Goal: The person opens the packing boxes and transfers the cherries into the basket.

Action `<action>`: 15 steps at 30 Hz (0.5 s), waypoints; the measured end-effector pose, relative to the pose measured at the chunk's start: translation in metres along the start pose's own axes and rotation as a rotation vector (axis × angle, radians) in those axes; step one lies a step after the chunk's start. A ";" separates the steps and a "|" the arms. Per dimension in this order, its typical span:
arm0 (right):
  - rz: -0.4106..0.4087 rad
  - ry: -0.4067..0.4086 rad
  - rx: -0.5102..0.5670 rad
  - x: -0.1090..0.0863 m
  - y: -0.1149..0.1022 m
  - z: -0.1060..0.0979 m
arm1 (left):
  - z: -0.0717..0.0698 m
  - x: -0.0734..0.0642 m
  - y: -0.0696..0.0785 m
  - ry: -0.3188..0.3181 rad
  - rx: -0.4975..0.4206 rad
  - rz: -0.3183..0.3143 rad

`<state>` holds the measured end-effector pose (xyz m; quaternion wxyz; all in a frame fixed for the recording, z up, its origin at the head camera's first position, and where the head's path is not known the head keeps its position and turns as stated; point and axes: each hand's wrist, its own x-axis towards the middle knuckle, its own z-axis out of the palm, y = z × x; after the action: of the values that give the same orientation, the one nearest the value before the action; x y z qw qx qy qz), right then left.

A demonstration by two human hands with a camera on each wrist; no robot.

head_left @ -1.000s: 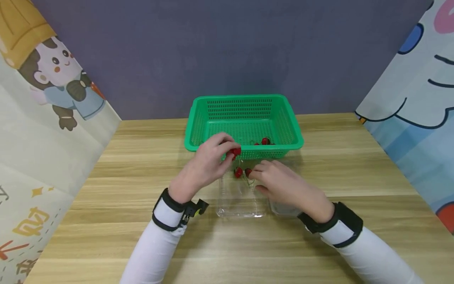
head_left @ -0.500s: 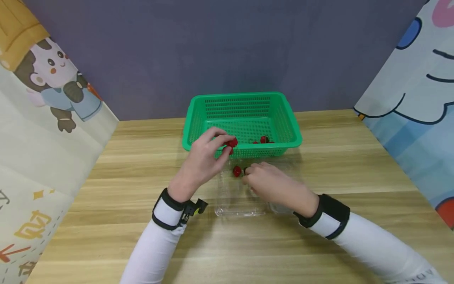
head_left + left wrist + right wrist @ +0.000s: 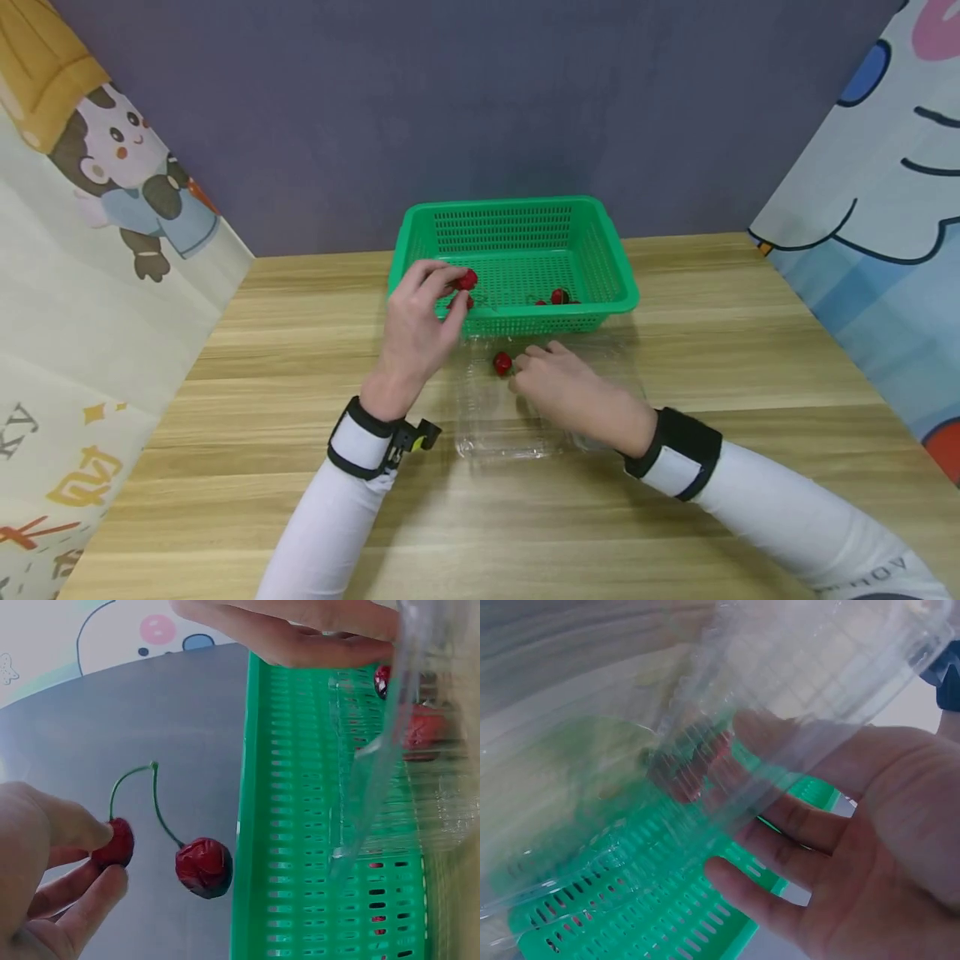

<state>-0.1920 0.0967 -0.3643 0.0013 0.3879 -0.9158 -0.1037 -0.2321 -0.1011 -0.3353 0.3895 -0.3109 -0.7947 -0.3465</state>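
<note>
My left hand point(image 3: 416, 321) pinches a red cherry point(image 3: 120, 844) between thumb and fingers, above the front left of the green plastic basket point(image 3: 611, 242). A second cherry point(image 3: 204, 868) hangs beside it, joined by a green stem. My right hand point(image 3: 573, 392) reaches into a clear plastic clamshell container point(image 3: 487, 429) in front of the basket. Through the plastic in the right wrist view, its thumb and forefinger close on a dark red cherry point(image 3: 714, 748), partly blurred. Another cherry point(image 3: 502, 362) lies in the container just left of those fingertips.
A few cherries point(image 3: 559, 297) sit in the basket's front right, partly behind its rim. The basket stands on a wooden table point(image 3: 300, 333) near a dark grey back wall point(image 3: 480, 100). Printed cartoon panels flank both sides.
My left hand has moved left and farther away, carrying the cherries from near the front rim to over the basket. My right hand has shifted slightly left, its fingers covering the right-hand cherry.
</note>
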 end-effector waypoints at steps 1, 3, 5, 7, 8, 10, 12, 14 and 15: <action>0.005 -0.002 0.003 0.001 0.000 0.000 | 0.000 0.000 -0.001 0.004 0.008 -0.009; 0.017 -0.004 0.012 0.002 -0.001 0.001 | 0.000 -0.001 -0.004 0.012 0.010 -0.031; 0.031 -0.010 0.020 0.004 -0.002 0.002 | 0.000 -0.002 -0.007 0.021 0.010 -0.058; 0.044 -0.016 0.034 0.005 -0.003 0.002 | 0.000 -0.003 -0.009 0.027 0.024 -0.084; 0.049 -0.018 0.039 0.005 -0.003 0.003 | 0.000 -0.004 -0.011 0.030 0.029 -0.098; 0.051 -0.023 0.042 0.006 -0.004 0.004 | 0.000 -0.005 -0.013 0.032 0.047 -0.127; 0.047 -0.027 0.044 0.006 -0.004 0.005 | 0.001 -0.006 -0.016 0.026 0.070 -0.152; 0.044 -0.025 0.037 0.006 -0.004 0.006 | 0.001 -0.007 -0.019 0.015 0.086 -0.176; 0.043 -0.024 0.037 0.007 -0.004 0.006 | 0.001 -0.008 -0.021 0.008 0.090 -0.188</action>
<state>-0.1942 0.0904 -0.3715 -0.0144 0.3666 -0.9258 -0.0914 -0.2446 -0.1138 -0.3488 0.3721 -0.2157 -0.8335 -0.3468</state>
